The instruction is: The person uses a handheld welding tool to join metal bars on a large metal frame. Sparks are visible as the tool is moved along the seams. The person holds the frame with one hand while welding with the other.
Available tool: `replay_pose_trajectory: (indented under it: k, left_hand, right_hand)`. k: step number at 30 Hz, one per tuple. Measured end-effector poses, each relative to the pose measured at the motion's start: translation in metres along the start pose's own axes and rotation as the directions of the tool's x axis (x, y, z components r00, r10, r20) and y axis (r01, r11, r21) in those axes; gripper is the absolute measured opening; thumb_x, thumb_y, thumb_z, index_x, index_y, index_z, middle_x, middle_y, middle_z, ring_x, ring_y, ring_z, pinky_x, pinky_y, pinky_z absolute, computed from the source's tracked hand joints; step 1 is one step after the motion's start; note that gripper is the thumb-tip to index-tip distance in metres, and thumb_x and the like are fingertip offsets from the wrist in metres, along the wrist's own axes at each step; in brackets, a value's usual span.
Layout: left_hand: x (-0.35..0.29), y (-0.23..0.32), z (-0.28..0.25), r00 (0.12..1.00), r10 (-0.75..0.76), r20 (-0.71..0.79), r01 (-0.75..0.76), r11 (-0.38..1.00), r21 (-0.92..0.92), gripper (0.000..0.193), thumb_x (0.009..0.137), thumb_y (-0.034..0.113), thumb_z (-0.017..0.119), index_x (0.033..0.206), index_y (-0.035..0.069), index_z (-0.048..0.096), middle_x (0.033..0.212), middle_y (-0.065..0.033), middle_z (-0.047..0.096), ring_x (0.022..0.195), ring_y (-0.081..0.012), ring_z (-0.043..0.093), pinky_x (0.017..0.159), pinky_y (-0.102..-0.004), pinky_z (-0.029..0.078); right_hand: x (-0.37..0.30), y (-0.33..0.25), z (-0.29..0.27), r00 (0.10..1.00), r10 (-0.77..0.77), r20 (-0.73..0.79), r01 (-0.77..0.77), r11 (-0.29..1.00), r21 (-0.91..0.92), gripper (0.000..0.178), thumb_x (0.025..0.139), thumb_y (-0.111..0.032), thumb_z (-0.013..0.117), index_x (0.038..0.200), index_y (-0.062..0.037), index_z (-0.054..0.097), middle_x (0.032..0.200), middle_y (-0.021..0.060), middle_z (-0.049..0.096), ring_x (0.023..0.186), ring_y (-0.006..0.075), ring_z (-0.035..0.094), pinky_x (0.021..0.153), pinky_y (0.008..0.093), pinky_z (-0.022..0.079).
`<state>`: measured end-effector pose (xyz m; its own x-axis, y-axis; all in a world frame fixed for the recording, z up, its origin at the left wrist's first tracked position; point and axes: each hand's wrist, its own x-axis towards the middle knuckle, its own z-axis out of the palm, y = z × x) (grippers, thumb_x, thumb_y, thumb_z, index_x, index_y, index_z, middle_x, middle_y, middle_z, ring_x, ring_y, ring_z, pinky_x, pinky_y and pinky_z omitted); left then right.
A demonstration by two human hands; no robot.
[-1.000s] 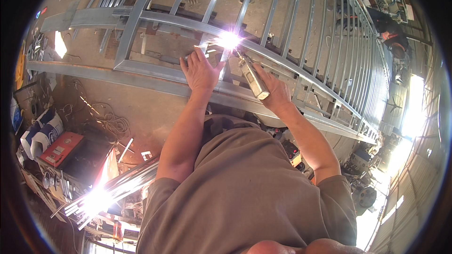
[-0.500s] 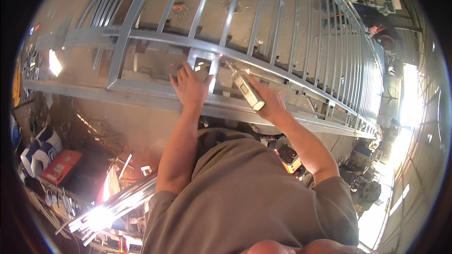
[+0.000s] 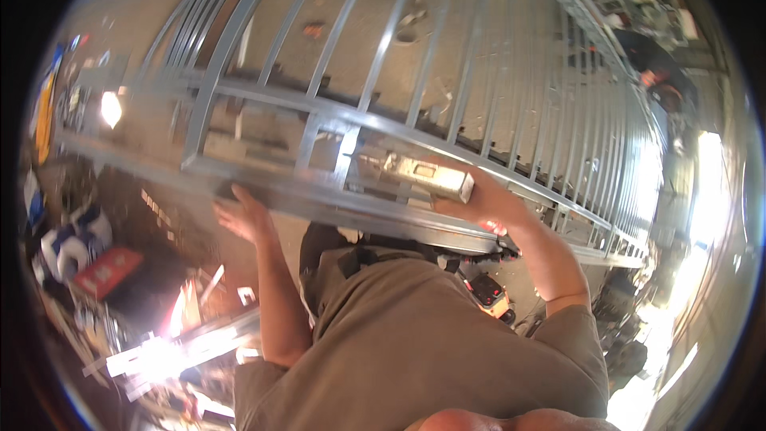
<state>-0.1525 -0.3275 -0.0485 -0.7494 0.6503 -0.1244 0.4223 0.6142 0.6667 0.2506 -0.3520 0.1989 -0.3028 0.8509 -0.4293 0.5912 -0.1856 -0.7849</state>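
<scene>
clear gaps between metal bars [image 3: 388,32], long rail [image 3: 391,126] crossing their ends

The floor [image 3: 363,40], a dull brown-grey, shows between the bars of the metal frame [image 3: 399,131]. A small reddish item [image 3: 313,29] lies on it (too blurred to make out), and a dark round piece [image 3: 408,33] lies right of that. An orange-and-black machine [image 3: 487,291] sits lower down, below the frame's near edge.
</scene>
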Motion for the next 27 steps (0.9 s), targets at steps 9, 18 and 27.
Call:
replay_pose_trajectory:
  k: [9, 18, 27]
  left_hand:
    - [-0.028, 0.042, 0.033, 0.815, -0.576, -0.057, 0.513, 0.765, -0.389, 0.075, 0.109, 0.054, 0.047, 0.145, -0.011, 0.046, 0.14, -0.0357, 0.06, 0.123, -0.047, 0.065, 0.106, -0.0508, 0.053]
    - [-0.025, 0.048, 0.034, 0.799, -0.579, -0.163, 0.55, 0.812, -0.193, 0.08, 0.106, 0.06, 0.043, 0.147, -0.009, 0.046, 0.138, -0.035, 0.063, 0.123, -0.048, 0.065, 0.107, -0.0519, 0.051]
    - [-0.025, 0.055, 0.034, 0.781, -0.596, -0.189, 0.585, 0.803, -0.113, 0.079, 0.105, 0.062, 0.042, 0.142, -0.008, 0.05, 0.132, -0.034, 0.066, 0.12, -0.0485, 0.067, 0.105, -0.0541, 0.052]
  right_hand:
    - [0.119, 0.05, 0.018, 0.853, 0.137, 0.504, -0.375, 0.833, 0.408, 0.055, 0.083, -0.01, 0.081, 0.136, -0.005, 0.066, 0.097, 0.0042, 0.072, 0.074, 0.0108, 0.063, 0.062, 0.0307, 0.054]
    - [0.164, 0.066, 0.045, 0.799, 0.216, 0.561, -0.477, 0.795, 0.374, 0.025, 0.083, -0.005, 0.079, 0.106, -0.0019, 0.069, 0.082, 0.0044, 0.068, 0.068, 0.0137, 0.063, 0.06, 0.0311, 0.053]
    - [0.168, 0.064, 0.045, 0.767, 0.215, 0.604, -0.482, 0.814, 0.323, 0.023, 0.085, -0.009, 0.079, 0.104, -0.004, 0.068, 0.081, 0.0024, 0.067, 0.066, 0.0116, 0.062, 0.059, 0.0292, 0.051]
